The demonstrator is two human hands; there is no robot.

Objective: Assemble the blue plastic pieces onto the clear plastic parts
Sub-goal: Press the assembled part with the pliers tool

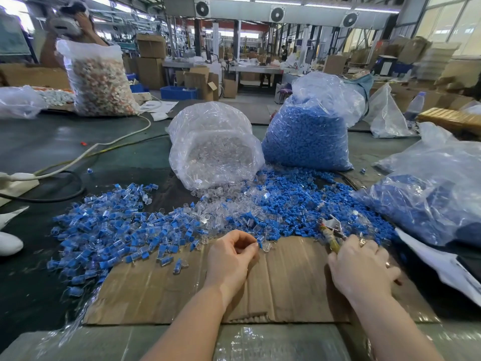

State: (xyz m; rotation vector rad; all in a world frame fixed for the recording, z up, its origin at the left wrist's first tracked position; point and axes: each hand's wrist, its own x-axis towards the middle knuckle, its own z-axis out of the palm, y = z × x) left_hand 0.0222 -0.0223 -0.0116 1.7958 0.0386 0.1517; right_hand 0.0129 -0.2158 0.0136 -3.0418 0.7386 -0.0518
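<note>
Over the cardboard (286, 277), left hand (229, 259) pinching a blue-and-clear piece (263, 244), right hand (364, 267) around pliers (330, 233) (piles just beyond).

No readable text, label, brand, number or sign anywhere in view.

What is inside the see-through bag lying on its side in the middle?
The clear bag holds clear plastic parts, some spilling from its mouth onto the table. Crinkled plastic blurs what lies deeper, so whether anything else is mixed in cannot be told.
</note>
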